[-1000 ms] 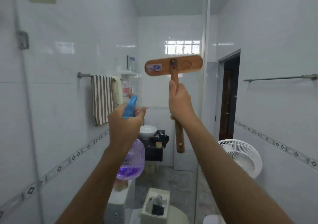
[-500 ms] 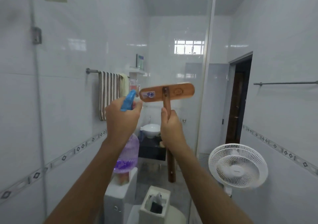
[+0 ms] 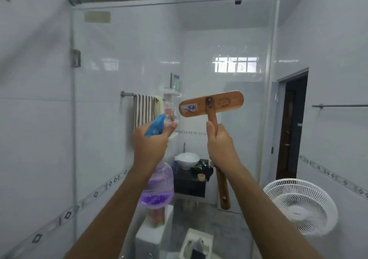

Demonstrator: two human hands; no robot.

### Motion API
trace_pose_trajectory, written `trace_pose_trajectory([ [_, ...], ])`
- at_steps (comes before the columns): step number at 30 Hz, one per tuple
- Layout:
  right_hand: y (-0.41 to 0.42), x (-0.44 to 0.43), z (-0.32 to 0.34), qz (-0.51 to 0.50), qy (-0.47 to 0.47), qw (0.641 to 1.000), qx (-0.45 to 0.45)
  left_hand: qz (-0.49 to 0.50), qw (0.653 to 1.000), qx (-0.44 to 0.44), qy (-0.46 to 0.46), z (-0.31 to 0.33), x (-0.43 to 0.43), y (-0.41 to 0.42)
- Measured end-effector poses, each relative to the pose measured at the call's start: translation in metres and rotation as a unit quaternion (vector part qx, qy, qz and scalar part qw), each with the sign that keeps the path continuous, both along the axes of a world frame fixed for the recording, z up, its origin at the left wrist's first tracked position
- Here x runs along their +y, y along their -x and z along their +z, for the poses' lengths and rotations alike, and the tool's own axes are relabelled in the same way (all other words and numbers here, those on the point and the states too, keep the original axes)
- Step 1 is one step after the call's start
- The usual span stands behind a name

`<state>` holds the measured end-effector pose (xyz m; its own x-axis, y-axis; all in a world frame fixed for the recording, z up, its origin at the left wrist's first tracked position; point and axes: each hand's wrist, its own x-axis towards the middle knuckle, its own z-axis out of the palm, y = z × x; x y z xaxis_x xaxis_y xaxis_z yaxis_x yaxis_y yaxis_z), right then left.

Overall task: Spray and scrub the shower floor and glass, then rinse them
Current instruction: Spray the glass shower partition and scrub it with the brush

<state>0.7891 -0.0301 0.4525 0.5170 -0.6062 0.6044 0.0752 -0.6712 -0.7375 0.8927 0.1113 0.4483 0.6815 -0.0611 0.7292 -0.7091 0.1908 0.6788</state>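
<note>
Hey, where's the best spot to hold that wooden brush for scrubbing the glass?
Hold the brush by its upper handle, just under the crosswise head, coming from the near side as the right hand does now. The straight handle hangs almost vertical, so a wrap grip close to the head probably gives the most control.

The left hand (image 3: 151,143) hides the spray bottle (image 3: 158,187) neck; the brush (image 3: 211,104) bristles face away, unseen; the far-right fan (image 3: 300,207) base is hidden behind the right forearm.

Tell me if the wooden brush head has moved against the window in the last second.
Yes. The wooden brush head, held in the right hand, has dropped: it sat just under the window before, now well below it.
</note>
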Motion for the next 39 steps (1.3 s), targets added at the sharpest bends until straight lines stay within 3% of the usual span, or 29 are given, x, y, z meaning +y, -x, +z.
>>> trace_pose_trajectory([
  [7, -0.037, 0.019, 0.075, 0.009, -0.012, 0.999, -0.036, 0.019, 0.999, -0.038, -0.030, 0.013, 0.031, -0.034],
  [14, -0.062, 0.041, 0.107, 0.005, -0.012, 0.999, -0.047, 0.045, 0.996, -0.067, -0.047, 0.016, 0.045, -0.053],
  [20, -0.070, 0.049, 0.091, -0.023, -0.002, 0.999, -0.025, 0.008, 0.996, -0.059, -0.068, 0.020, 0.049, -0.058],
  [26, -0.070, 0.057, 0.079, -0.007, -0.012, 0.999, -0.029, 0.031, 0.996, -0.065, -0.044, 0.016, 0.053, -0.069],
  [30, -0.082, 0.070, -0.013, 0.002, -0.002, 1.000, 0.012, 0.043, 0.996, -0.076, -0.038, 0.006, 0.056, -0.077],
  [34, -0.097, 0.101, -0.084, 0.033, -0.056, 0.996, 0.064, 0.058, 0.995, -0.073, -0.035, -0.002, 0.063, -0.082],
  [39, -0.115, 0.105, 0.002, 0.031, -0.015, 0.999, 0.007, 0.056, 0.995, -0.079, -0.039, 0.000, 0.075, -0.090],
])
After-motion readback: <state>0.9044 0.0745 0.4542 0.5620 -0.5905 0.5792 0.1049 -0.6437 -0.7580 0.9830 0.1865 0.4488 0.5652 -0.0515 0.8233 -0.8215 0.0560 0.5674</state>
